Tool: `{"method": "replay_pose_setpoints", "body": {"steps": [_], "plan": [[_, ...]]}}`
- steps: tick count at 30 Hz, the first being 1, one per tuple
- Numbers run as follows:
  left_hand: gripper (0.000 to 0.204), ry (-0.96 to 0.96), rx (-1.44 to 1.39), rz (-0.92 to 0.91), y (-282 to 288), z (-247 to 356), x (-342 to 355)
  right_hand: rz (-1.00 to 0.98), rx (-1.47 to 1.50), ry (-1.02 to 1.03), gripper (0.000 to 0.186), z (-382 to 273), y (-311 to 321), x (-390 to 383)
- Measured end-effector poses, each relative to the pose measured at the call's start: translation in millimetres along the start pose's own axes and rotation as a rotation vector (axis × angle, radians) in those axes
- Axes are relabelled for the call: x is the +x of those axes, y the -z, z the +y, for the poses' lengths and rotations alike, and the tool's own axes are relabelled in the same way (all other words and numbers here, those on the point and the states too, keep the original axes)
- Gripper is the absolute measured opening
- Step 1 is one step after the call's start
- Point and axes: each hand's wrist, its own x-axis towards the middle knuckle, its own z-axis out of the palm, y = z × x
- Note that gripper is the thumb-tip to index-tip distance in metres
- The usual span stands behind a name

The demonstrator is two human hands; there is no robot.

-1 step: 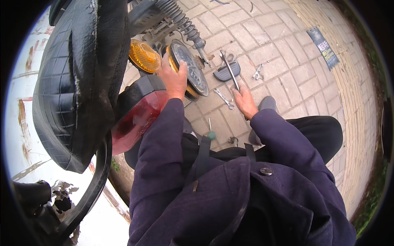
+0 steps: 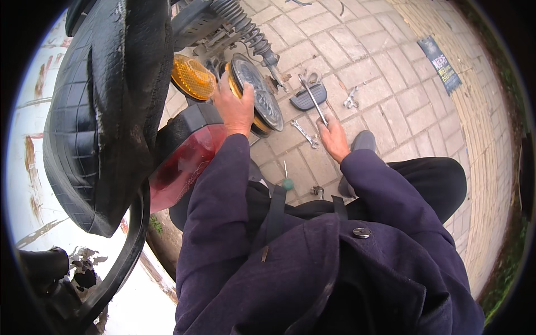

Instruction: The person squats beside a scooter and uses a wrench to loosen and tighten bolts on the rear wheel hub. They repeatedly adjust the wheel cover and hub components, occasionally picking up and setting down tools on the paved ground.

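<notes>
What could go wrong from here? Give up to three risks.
The disc could tip if the left grip on its rim slackens. The metal tool in the right grip might knock the nearby grey block. The wrench and screwdriver, loose on the paving, could get stepped on.

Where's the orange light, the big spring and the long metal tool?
Orange light [image 2: 193, 78]: head view, on its bumpy lens.
Big spring [image 2: 244, 26]: head view, on its coils.
Long metal tool [image 2: 314, 100]: head view, on its shaft.

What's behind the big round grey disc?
A yellow band and a black edge peek out behind the disc. The left hand and the disc cover the rest.
</notes>
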Motion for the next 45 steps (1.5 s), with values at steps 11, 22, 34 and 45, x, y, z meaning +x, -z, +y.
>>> {"method": "replay_pose_setpoints", "body": {"steps": [11,22,34,45], "plan": [[0.057,0.037,0.05,-0.03,-1.0,0.9,-1.6,0.001,-0.07,0.003,0.039,55.0,-48.3,24.7],[0.057,0.009,0.07,-0.042,-0.9,-2.2,-2.1,0.064,-0.132,0.147,0.03,80.1,-85.8,53.9],[0.059,0.063,0.052,-0.044,-1.0,-2.1,-2.1,0.063,-0.144,0.152,0.027,82.1,-93.4,52.9],[0.054,0.089,0.09,-0.057,1.9,2.5,-2.3,-0.069,-0.025,0.156,0.034,79.1,-90.6,77.3]]}}
